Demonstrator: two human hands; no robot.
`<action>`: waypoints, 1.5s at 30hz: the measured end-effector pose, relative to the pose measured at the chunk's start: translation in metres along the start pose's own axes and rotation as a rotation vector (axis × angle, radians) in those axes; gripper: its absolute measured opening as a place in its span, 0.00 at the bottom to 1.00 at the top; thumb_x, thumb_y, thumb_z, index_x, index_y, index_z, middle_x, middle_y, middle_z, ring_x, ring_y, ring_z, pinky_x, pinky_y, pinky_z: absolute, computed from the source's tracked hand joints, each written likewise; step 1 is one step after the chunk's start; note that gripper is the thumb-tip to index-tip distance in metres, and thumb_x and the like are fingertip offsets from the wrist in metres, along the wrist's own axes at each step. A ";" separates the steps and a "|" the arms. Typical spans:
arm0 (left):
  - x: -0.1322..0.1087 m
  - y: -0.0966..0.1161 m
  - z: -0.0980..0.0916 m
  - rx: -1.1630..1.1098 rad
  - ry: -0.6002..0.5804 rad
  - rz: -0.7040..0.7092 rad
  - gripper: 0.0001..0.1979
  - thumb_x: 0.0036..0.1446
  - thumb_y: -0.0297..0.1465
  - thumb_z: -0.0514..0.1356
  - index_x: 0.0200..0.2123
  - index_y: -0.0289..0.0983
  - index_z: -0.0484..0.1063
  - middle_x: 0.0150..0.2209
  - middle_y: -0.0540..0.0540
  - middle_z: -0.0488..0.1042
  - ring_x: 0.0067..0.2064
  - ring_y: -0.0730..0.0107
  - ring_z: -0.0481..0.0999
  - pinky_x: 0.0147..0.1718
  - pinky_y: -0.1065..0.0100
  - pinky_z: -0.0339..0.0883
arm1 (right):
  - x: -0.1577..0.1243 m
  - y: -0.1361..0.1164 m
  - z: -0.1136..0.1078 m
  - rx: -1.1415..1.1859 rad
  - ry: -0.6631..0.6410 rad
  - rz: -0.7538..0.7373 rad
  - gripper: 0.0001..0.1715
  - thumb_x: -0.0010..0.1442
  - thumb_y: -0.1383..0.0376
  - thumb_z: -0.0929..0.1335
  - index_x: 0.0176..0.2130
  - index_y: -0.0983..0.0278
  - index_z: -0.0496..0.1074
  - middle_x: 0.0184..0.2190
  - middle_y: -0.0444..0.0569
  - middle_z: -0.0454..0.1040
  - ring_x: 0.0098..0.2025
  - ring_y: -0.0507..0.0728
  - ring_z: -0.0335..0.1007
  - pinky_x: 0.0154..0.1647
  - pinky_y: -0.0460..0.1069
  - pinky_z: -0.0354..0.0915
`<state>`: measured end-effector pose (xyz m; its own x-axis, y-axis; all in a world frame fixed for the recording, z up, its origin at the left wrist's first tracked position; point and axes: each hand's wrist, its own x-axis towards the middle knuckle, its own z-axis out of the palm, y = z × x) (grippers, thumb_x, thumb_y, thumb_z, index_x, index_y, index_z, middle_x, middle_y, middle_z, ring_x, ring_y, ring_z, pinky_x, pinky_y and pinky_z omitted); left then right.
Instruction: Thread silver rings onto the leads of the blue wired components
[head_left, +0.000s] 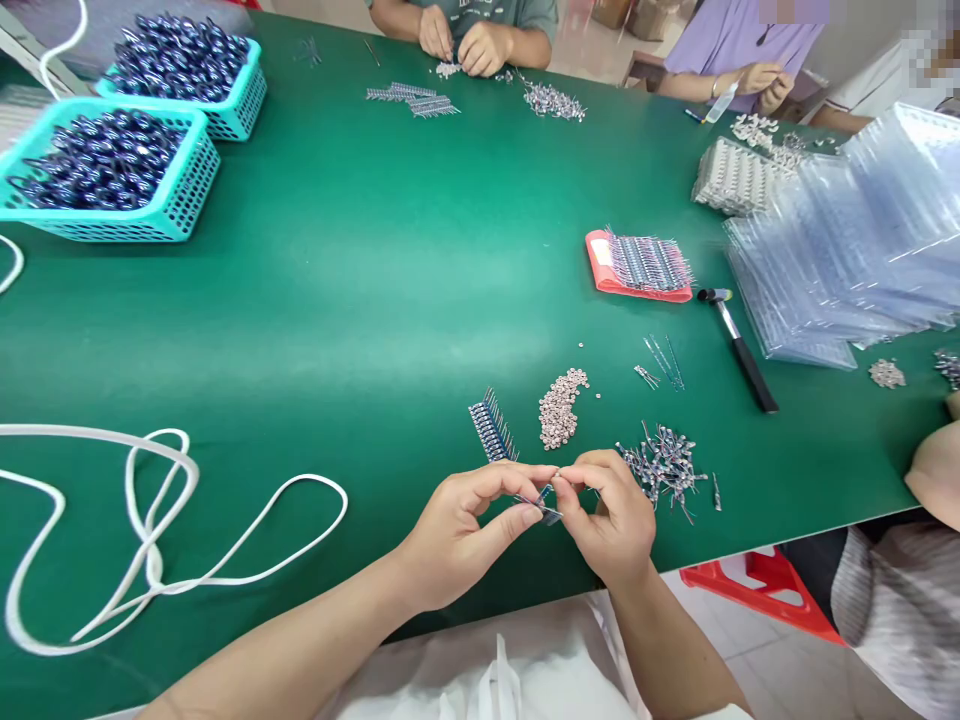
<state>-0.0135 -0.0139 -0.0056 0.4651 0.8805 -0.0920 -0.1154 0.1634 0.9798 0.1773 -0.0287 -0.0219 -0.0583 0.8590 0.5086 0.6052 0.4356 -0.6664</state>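
My left hand [480, 520] pinches a small strip of wire-legged parts [550, 515], dark blue with thin metal pins. Its fingertips meet those of my right hand [609, 512], which pinches something tiny at the strip's upper end; the fingers mostly hide it. Just beyond my left hand lies a blue pin strip [492, 425] with slanting wires. A heap of small pinkish ring-like beads [561, 410] spreads in front of both hands. Beside my right hand sits a pile of loose wire-legged pieces [666, 465], with one separate piece [716, 492] at its right.
A black-handled hammer [750, 370], a red pad with pin strips [641, 265] and stacked clear plastic trays [855, 240] stand to the right. Two turquoise baskets [187, 205] of dark glossy parts are at left. A white cable [262, 515] loops nearby. Co-workers' hands [480, 45] work across the table.
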 end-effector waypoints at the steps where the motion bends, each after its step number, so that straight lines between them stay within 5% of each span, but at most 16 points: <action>1: 0.000 0.000 0.000 -0.018 -0.001 -0.009 0.02 0.62 0.26 0.62 0.36 0.36 0.75 0.50 0.40 0.81 0.52 0.61 0.78 0.53 0.60 0.71 | 0.000 0.000 0.000 0.007 0.004 -0.005 0.10 0.59 0.74 0.70 0.40 0.61 0.72 0.32 0.46 0.72 0.30 0.51 0.70 0.30 0.47 0.70; 8: 0.003 0.002 0.000 -0.212 0.024 -0.098 0.02 0.60 0.27 0.64 0.34 0.35 0.76 0.46 0.41 0.81 0.47 0.64 0.80 0.49 0.62 0.73 | 0.003 0.003 -0.002 0.004 -0.016 -0.134 0.18 0.59 0.76 0.70 0.47 0.59 0.71 0.34 0.47 0.73 0.34 0.53 0.72 0.33 0.50 0.71; 18: 0.005 0.006 -0.002 -0.437 -0.003 -0.202 0.03 0.57 0.28 0.68 0.33 0.34 0.77 0.46 0.41 0.83 0.48 0.64 0.80 0.48 0.65 0.74 | 0.001 0.002 -0.004 -0.078 -0.017 -0.148 0.12 0.60 0.75 0.70 0.43 0.61 0.72 0.32 0.48 0.75 0.31 0.53 0.72 0.32 0.50 0.70; 29: 0.002 0.006 -0.003 -0.275 0.034 -0.163 0.05 0.58 0.30 0.67 0.33 0.34 0.76 0.46 0.38 0.82 0.49 0.58 0.80 0.52 0.57 0.73 | 0.003 0.001 -0.005 -0.089 -0.017 -0.128 0.14 0.60 0.72 0.70 0.45 0.59 0.74 0.32 0.47 0.77 0.31 0.54 0.74 0.33 0.51 0.71; 40: 0.002 0.005 -0.004 0.184 -0.015 0.127 0.04 0.61 0.24 0.61 0.36 0.36 0.75 0.48 0.39 0.82 0.49 0.62 0.79 0.54 0.58 0.68 | 0.003 0.000 -0.005 -0.058 0.003 -0.135 0.15 0.59 0.73 0.70 0.44 0.58 0.74 0.31 0.46 0.77 0.30 0.53 0.73 0.31 0.50 0.69; 45: 0.002 0.007 -0.003 0.220 -0.006 0.143 0.04 0.61 0.24 0.61 0.35 0.36 0.76 0.47 0.39 0.83 0.48 0.61 0.80 0.54 0.57 0.68 | 0.001 0.000 -0.004 -0.048 0.023 -0.121 0.15 0.59 0.73 0.70 0.45 0.58 0.73 0.31 0.46 0.76 0.30 0.53 0.73 0.32 0.51 0.70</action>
<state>-0.0161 -0.0095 0.0000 0.4635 0.8847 0.0504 0.0133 -0.0638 0.9979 0.1804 -0.0286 -0.0189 -0.1156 0.7945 0.5961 0.6323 0.5217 -0.5727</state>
